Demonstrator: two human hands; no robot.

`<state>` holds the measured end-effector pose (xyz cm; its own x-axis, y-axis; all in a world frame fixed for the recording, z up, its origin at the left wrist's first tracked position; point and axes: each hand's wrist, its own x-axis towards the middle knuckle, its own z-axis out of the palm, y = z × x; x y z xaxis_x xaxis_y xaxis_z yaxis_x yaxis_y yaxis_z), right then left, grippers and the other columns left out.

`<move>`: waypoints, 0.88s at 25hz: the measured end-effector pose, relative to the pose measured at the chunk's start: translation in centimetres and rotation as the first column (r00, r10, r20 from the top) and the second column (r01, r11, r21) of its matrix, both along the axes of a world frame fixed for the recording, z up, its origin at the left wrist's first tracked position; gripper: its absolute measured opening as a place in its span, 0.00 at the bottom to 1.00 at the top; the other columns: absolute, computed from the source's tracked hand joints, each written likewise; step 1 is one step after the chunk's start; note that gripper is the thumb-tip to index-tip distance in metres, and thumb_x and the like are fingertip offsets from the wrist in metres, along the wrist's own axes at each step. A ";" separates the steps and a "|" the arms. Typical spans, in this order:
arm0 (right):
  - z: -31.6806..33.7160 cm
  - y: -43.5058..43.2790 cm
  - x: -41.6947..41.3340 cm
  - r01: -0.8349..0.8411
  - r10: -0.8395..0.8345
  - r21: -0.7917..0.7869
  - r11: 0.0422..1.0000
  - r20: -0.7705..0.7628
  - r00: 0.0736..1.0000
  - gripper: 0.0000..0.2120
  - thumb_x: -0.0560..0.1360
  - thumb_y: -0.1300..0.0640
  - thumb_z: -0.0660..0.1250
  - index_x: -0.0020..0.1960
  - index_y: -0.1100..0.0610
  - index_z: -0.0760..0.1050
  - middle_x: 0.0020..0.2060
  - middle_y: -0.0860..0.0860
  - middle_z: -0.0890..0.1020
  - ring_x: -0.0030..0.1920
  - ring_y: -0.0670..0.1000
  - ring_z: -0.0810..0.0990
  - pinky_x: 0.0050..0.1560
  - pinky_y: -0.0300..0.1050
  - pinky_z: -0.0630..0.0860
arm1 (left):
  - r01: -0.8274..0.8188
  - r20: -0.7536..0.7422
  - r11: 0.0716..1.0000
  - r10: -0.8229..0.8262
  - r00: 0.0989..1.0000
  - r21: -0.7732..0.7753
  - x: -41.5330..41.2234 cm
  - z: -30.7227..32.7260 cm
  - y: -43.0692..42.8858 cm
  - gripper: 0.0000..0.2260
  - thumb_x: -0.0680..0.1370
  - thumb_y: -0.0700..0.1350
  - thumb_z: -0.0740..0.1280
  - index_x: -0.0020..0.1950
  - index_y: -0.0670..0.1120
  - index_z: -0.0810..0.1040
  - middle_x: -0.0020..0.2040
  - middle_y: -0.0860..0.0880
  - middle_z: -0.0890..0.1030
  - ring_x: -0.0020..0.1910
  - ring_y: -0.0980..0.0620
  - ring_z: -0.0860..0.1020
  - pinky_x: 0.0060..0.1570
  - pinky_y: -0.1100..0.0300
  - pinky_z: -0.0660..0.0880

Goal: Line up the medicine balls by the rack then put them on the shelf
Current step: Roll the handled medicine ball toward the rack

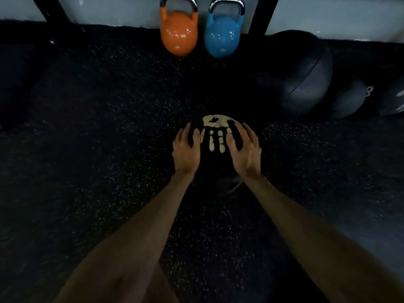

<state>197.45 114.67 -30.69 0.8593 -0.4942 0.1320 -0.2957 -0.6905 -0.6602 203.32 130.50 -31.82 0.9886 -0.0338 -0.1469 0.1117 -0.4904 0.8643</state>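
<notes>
Two bare forearms reach forward and down, nearly parallel, to a black medicine ball [215, 136] low over the speckled rubber floor [105, 132]; whether it rests there cannot be told. The ball is round and matte, with a cream handprint on top. The left hand [185, 149] cups its left side and the right hand [244, 149] its right, fingers curved over the surface and thumbs beside the print, so each grip holds the ball. Beyond it, by the pale wall, stand a glossy orange kettlebell [178, 33] and a blue kettlebell [222, 36], just beside each other, with steel handles. At right, past a black rack post [260, 14], a large dark stitched medicine ball [306, 77] sits beside a smaller grey ball [352, 99]
</notes>
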 end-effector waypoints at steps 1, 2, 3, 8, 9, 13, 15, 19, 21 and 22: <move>0.6 -0.5 1.4 0.015 -0.013 0.039 0.999 -0.037 0.999 0.30 0.78 0.31 0.53 0.76 0.43 0.66 0.75 0.48 0.69 0.75 0.52 0.65 0.73 0.62 0.66 | 0.041 0.048 0.999 -0.042 0.998 0.020 -1.0 -0.3 0.0 0.31 0.79 0.69 0.50 0.79 0.57 0.60 0.79 0.46 0.62 0.78 0.46 0.60 0.76 0.43 0.60; 1.1 -1.0 2.7 0.036 -0.031 0.065 0.997 -0.072 0.997 0.30 0.78 0.30 0.54 0.75 0.43 0.67 0.75 0.48 0.69 0.75 0.52 0.65 0.73 0.62 0.66 | 0.087 0.094 0.994 -0.093 0.991 0.065 -1.9 -0.4 -0.1 0.32 0.79 0.70 0.51 0.80 0.59 0.55 0.81 0.46 0.56 0.80 0.45 0.55 0.77 0.40 0.57; 1.5 -1.5 3.8 0.051 -0.041 0.093 0.994 -0.106 0.994 0.31 0.77 0.30 0.53 0.75 0.43 0.67 0.74 0.48 0.70 0.75 0.52 0.66 0.72 0.63 0.66 | 0.128 0.130 0.984 -0.143 0.981 0.122 -2.7 -0.4 -0.4 0.32 0.79 0.70 0.52 0.81 0.60 0.50 0.82 0.46 0.51 0.81 0.44 0.50 0.77 0.38 0.53; 1.5 -4.7 8.4 0.136 -0.090 0.266 0.954 -0.181 0.979 0.37 0.71 0.26 0.50 0.71 0.45 0.72 0.67 0.51 0.77 0.68 0.55 0.74 0.68 0.63 0.71 | 0.159 0.210 0.952 -0.217 0.953 0.261 -2.4 -0.4 -3.1 0.36 0.78 0.69 0.59 0.81 0.64 0.45 0.83 0.48 0.43 0.81 0.45 0.42 0.75 0.31 0.48; 1.7 -5.3 8.8 0.144 -0.092 0.290 0.946 -0.185 0.978 0.38 0.71 0.27 0.50 0.71 0.47 0.72 0.66 0.52 0.77 0.67 0.56 0.74 0.67 0.62 0.72 | 0.148 0.209 0.951 -0.208 0.956 0.273 -1.7 -0.2 -3.6 0.36 0.77 0.70 0.59 0.80 0.65 0.46 0.83 0.48 0.45 0.81 0.45 0.44 0.75 0.30 0.50; 0.4 -5.7 6.6 -0.045 0.060 0.238 0.970 -0.054 0.997 0.31 0.79 0.33 0.53 0.78 0.45 0.60 0.77 0.52 0.64 0.77 0.55 0.61 0.76 0.59 0.62 | 0.116 0.197 0.937 -0.189 0.962 0.329 2.3 1.1 -4.8 0.33 0.76 0.73 0.56 0.79 0.67 0.51 0.82 0.48 0.54 0.80 0.44 0.53 0.71 0.29 0.58; -0.7 -4.8 4.8 -0.142 0.143 0.131 0.981 -0.002 0.990 0.33 0.80 0.33 0.53 0.81 0.43 0.51 0.81 0.50 0.54 0.81 0.54 0.50 0.78 0.63 0.55 | 0.110 0.123 0.954 -0.150 0.981 0.280 4.9 1.8 -4.7 0.32 0.75 0.73 0.56 0.78 0.68 0.53 0.81 0.49 0.55 0.79 0.44 0.55 0.70 0.29 0.59; -2.4 -2.6 5.6 -0.223 0.223 -0.043 0.974 -0.013 0.975 0.38 0.80 0.31 0.50 0.83 0.47 0.43 0.82 0.51 0.42 0.81 0.53 0.37 0.79 0.67 0.48 | 0.088 -0.113 0.987 -0.073 0.991 0.134 11.8 2.2 -4.1 0.32 0.76 0.74 0.54 0.78 0.66 0.56 0.80 0.46 0.58 0.78 0.40 0.57 0.72 0.32 0.59; -3.0 -2.0 7.3 -0.268 0.270 -0.166 0.949 -0.011 0.963 0.39 0.80 0.30 0.50 0.83 0.49 0.45 0.82 0.52 0.42 0.81 0.55 0.36 0.79 0.67 0.47 | 0.005 -0.187 0.996 0.013 0.982 0.094 15.5 2.0 -3.8 0.32 0.78 0.72 0.53 0.79 0.60 0.59 0.78 0.43 0.63 0.76 0.37 0.62 0.73 0.36 0.60; -3.2 -1.7 8.6 -0.288 0.293 -0.241 0.927 -0.016 0.956 0.39 0.79 0.30 0.51 0.83 0.49 0.48 0.82 0.53 0.43 0.81 0.56 0.38 0.78 0.67 0.47 | -0.043 -0.210 0.996 0.058 0.976 0.077 16.9 1.9 -3.5 0.32 0.79 0.70 0.52 0.80 0.57 0.60 0.78 0.42 0.64 0.75 0.38 0.64 0.74 0.40 0.61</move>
